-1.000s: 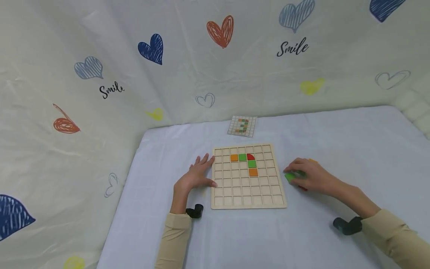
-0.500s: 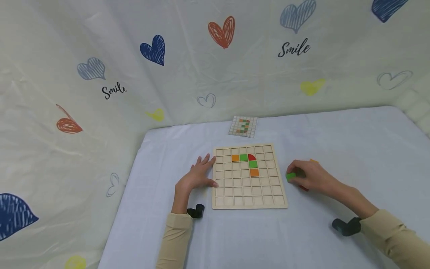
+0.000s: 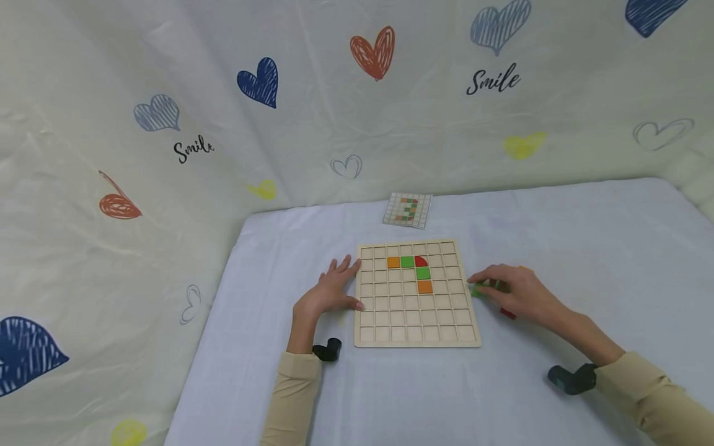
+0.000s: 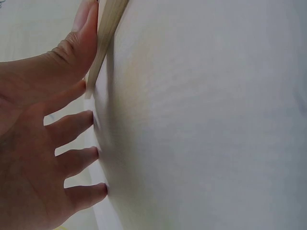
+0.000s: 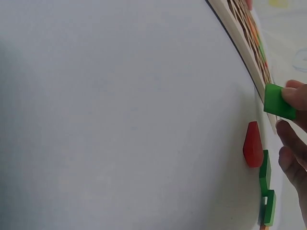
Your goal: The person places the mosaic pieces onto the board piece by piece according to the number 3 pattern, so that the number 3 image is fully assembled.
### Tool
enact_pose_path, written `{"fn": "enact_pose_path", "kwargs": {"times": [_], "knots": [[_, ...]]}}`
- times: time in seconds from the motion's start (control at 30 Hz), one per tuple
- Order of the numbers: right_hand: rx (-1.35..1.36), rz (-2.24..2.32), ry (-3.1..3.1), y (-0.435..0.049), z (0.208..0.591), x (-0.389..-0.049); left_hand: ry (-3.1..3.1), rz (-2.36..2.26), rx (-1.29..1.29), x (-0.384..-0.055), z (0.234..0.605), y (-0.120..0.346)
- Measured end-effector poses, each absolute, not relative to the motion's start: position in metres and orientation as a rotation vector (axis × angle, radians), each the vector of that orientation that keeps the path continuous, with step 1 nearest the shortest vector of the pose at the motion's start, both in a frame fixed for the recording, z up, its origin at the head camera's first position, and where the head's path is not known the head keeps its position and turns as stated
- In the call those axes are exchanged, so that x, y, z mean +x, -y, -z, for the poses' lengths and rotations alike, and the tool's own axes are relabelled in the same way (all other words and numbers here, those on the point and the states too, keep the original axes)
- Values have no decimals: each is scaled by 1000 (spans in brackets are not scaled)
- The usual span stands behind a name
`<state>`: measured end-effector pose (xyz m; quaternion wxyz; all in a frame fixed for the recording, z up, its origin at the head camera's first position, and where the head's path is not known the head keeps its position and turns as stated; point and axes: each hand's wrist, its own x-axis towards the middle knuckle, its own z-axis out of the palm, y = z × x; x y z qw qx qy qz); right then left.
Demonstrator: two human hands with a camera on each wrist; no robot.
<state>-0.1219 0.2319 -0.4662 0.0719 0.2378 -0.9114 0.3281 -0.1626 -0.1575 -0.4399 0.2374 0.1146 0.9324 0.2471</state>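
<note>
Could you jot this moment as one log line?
left hand: touching board edge | right hand: pinching green tile, beside board | placed: five tiles | card: beyond board

Heart-printed backdrop (image 3: 424, 124) behind white tablecloth (image 3: 413, 396)

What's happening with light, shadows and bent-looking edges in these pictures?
Head view: soft, even light, faint shadow by the right forearm; left wrist view: soft shadow on the white cloth along the wooden board; right wrist view: the board's edge looks curved, perhaps lens distortion, the cloth darkens toward the picture's left, and the green block looks fairly crisp.
</note>
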Motion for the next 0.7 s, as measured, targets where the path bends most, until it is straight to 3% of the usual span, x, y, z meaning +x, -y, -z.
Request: {"fn": "enact_pose_path", "kwargs": {"times": [0.7], "knots": [[545,-1288,2937,-209,455,-127,-2550,-681,306,-163,441,158]]}}
